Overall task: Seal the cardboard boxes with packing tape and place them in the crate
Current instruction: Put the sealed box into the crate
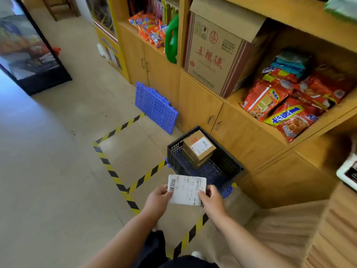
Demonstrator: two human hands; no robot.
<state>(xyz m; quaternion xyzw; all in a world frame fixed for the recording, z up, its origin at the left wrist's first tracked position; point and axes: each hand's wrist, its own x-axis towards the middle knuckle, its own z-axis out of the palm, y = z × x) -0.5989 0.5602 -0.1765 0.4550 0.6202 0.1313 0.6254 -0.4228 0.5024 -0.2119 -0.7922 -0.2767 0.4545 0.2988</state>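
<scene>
A black plastic crate [234, 169] stands on the floor beside the wooden cabinets. Inside it lie stacked cardboard boxes [199, 149]; the top one carries a white label. In front of the crate I hold a white shipping label [186, 190] with a barcode between both hands. My left hand [158, 200] pinches its left edge and my right hand [211, 200] pinches its right edge. No packing tape is in view.
Wooden cabinets [241, 136] with shelves of snack packets [286, 105] and a large carton [216, 55] fill the right. A blue plastic panel [154, 107] leans against the cabinet. Yellow-black tape [116, 176] marks a square on the floor. A dark display cabinet [29, 55] stands far left.
</scene>
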